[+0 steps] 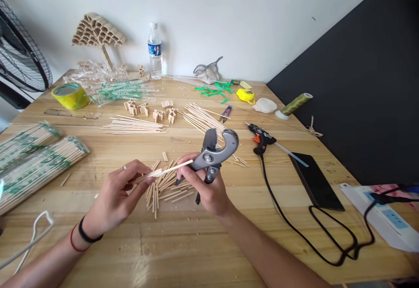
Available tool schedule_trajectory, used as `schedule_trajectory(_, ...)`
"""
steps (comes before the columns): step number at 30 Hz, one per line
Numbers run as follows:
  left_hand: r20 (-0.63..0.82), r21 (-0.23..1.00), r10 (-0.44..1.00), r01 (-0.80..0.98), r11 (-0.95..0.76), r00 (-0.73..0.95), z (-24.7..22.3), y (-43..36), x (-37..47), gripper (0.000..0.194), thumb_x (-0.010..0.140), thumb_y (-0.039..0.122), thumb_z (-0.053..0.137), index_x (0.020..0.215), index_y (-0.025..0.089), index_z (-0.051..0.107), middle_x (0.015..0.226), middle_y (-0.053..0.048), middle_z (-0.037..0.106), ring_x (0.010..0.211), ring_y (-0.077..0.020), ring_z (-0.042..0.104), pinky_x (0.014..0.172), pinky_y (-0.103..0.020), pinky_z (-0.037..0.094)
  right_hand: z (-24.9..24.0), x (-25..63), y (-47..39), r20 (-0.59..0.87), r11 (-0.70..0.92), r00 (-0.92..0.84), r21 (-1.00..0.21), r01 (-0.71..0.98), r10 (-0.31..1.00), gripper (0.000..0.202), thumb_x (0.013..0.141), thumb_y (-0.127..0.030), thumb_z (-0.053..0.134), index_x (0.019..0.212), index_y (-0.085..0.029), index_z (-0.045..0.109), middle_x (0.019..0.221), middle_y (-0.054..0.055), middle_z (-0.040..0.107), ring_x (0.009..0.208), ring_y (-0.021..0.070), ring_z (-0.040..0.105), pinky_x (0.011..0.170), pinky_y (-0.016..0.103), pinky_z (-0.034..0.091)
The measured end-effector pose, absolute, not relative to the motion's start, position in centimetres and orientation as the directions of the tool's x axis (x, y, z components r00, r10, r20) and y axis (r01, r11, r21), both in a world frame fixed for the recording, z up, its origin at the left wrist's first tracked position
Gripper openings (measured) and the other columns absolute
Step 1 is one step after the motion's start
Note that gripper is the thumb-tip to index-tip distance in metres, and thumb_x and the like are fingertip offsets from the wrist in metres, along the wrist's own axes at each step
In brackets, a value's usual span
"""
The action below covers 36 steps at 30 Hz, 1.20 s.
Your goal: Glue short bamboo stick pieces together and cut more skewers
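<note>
Between thumb and fingers, my left hand [118, 196] pinches thin wooden sticks [176, 166], one of them reaching right toward my other hand. My right hand [212, 194] is closed around a grey pipe cutter [214, 155], whose hooked jaw and dark blade point up and away. The long stick's far tip meets the cutter's body near my right thumb; it is outside the jaw. On the table beneath both hands lies a loose heap of short cut sticks [156, 198]. My right palm hides part of the cutter's handles.
Longer sticks [134, 125] lie beyond the heap, near small glued stick clusters [158, 115]. Packaged sticks [49, 166] are at left. A glue gun [261, 138], its black cord and a black phone-like slab [317, 183] occupy the right. A water bottle [155, 56] stands at the wall.
</note>
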<state>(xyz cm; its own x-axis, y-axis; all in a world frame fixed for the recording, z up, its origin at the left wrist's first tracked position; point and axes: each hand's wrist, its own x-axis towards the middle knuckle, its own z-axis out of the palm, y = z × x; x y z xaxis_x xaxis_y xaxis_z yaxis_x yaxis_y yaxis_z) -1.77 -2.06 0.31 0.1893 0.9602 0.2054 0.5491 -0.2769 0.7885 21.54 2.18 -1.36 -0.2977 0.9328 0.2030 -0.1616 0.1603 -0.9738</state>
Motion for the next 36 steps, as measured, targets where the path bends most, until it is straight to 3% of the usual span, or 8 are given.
schedule_trajectory(5, 0.239, 0.865, 0.971, 0.454, -0.217, 0.009, 0.0, -1.9, -2.6, 0.017, 0.105, 0.033, 0.061, 0.093, 0.021, 0.063, 0.073, 0.003, 0.054, 0.059, -0.012, 0.05, 0.051, -0.024, 0.038, -1.8, 21.9, 3.0, 0.413, 0.43, -0.128, -0.889, 0.158, 0.902, 0.014, 0.101, -0.024, 0.059, 0.112, -0.023, 0.066, 0.101, 0.006, 0.07, 0.098, 0.0236, 0.068, 0.093, 0.04, 0.053)
schedule_trajectory(10, 0.299, 0.866, 0.953, 0.406, -0.292, 0.047, -0.3, -2.2, -2.5, 0.012, 0.107, 0.027, 0.058, 0.098, 0.022, 0.063, 0.08, 0.001, 0.054, 0.062, -0.0123, 0.049, 0.053, -0.025, 0.04, -2.8, 21.9, 3.6, 0.543, 0.621, -0.301, -0.703, 0.347, 0.784, 0.05, 0.079, -0.002, 0.059, 0.124, -0.023, 0.059, 0.116, 0.011, 0.068, 0.112, 0.0295, 0.065, 0.099, 0.047, 0.055)
schedule_trajectory(13, 0.34, 0.828, 0.93, 0.424, -0.366, 0.139, -0.1, -2.7, -2.0, 0.008, 0.105, 0.02, 0.057, 0.101, 0.022, 0.063, 0.084, -0.001, 0.059, 0.067, -0.0136, 0.052, 0.057, -0.025, 0.043, -3.1, 21.7, 3.4, 0.542, 0.668, -0.392, -0.633, 0.392, 0.744, 0.065, 0.069, 0.002, 0.056, 0.128, -0.022, 0.056, 0.122, 0.013, 0.065, 0.117, 0.0318, 0.061, 0.104, 0.052, 0.053)
schedule_trajectory(17, 0.409, 0.767, 0.882, 0.436, -0.472, 0.235, 0.5, -3.0, -1.4, 0.014, 0.102, 0.01, 0.055, 0.104, 0.022, 0.062, 0.089, -0.004, 0.064, 0.075, -0.0163, 0.06, 0.064, -0.027, 0.047, -3.0, 21.6, 2.9, 0.57, 0.711, -0.425, -0.571, 0.411, 0.703, 0.074, 0.066, 0.003, 0.055, 0.135, -0.024, 0.054, 0.124, 0.013, 0.062, 0.117, 0.0321, 0.06, 0.104, 0.053, 0.053)
schedule_trajectory(25, 0.441, 0.713, 0.846, 0.455, -0.534, 0.3, 0.8, -3.1, -1.2, 0.027, 0.096, 0.003, 0.055, 0.113, 0.023, 0.062, 0.093, -0.007, 0.068, 0.079, -0.0196, 0.064, 0.066, -0.029, 0.052, -2.8, 21.5, 2.7, 0.565, 0.725, -0.456, -0.519, 0.452, 0.688, 0.074, 0.068, 0.001, 0.059, 0.138, -0.023, 0.052, 0.124, 0.014, 0.061, 0.116, 0.0326, 0.059, 0.102, 0.052, 0.053)
schedule_trajectory(36, 0.432, 0.713, 0.837, 0.44, -0.545, 0.336, 0.5, -3.2, -1.2, 0.034, 0.094, -0.001, 0.054, 0.119, 0.022, 0.061, 0.097, -0.009, 0.068, 0.082, -0.0188, 0.064, 0.068, -0.027, 0.054, -2.8, 21.4, 2.5, 0.543, 0.711, -0.46, -0.537, 0.454, 0.703, 0.069, 0.071, -0.002, 0.061, 0.137, -0.021, 0.054, 0.123, 0.014, 0.062, 0.116, 0.033, 0.059, 0.102, 0.051, 0.052)
